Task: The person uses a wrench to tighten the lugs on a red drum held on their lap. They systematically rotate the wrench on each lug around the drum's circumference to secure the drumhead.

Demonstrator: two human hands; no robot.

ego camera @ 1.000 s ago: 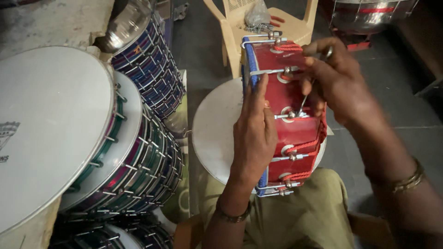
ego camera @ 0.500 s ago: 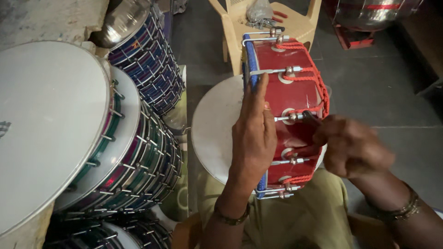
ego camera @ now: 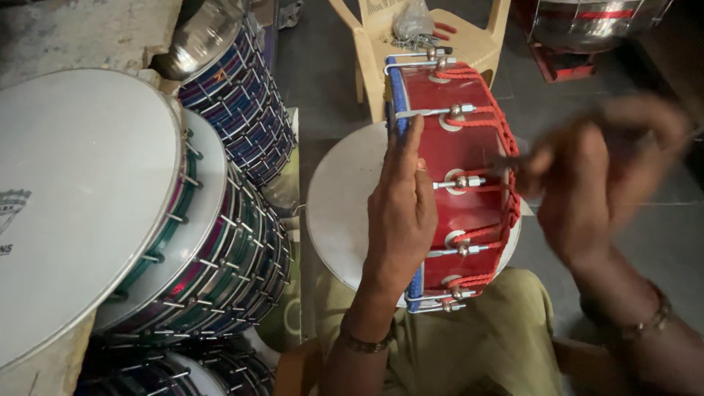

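Head view: holding red drum (ego camera: 458,158) steady on lap, left hand (ego camera: 402,213) flat, fingers straight. Right hand (ego camera: 598,183) now lifting away rightward, blurred; fingers looking curled, grip impossible to tell.

One red drum (ego camera: 462,183) is counted at frame centre, one plastic chair (ego camera: 469,44) at top, and four metal tension rods (ego camera: 458,182) across the shell.

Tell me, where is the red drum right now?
The red drum sits in the middle of the head view, standing on edge on the person's lap, with the left hand flat against it and the blurred right hand beside it.
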